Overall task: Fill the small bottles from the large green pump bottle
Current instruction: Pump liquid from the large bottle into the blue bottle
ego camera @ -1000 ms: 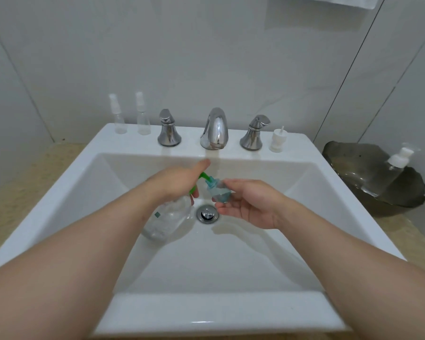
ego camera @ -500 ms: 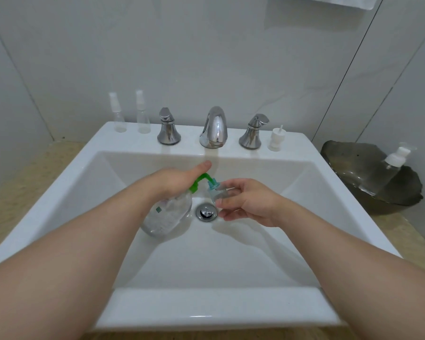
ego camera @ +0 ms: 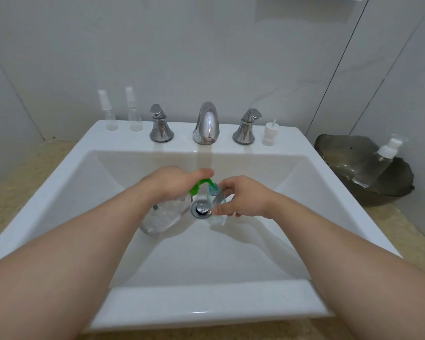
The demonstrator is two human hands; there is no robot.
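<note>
Fingers [ego camera: 227,187] of the right hand [ego camera: 248,198] curl round the small bottle [ego camera: 217,197], thumb low and forefinger high, holding it tilted with its open neck up against the spout tip. It hangs over the sink [ego camera: 206,305] basin, just right of the drain [ego camera: 201,209]. The right hand comes in from the right, knuckles up, wrist level. The left hand [ego camera: 171,182] lies palm-down over the head of the large green pump bottle [ego camera: 163,214], one finger stretched along the green spout [ego camera: 201,184], the rest wrapped out of sight. This bottle leans left of the drain, base towards the near-left corner. Two spray bottles [ego camera: 108,114] stand at the sink's far-left corner, a white cap [ego camera: 269,134] near its far-right corner
</note>
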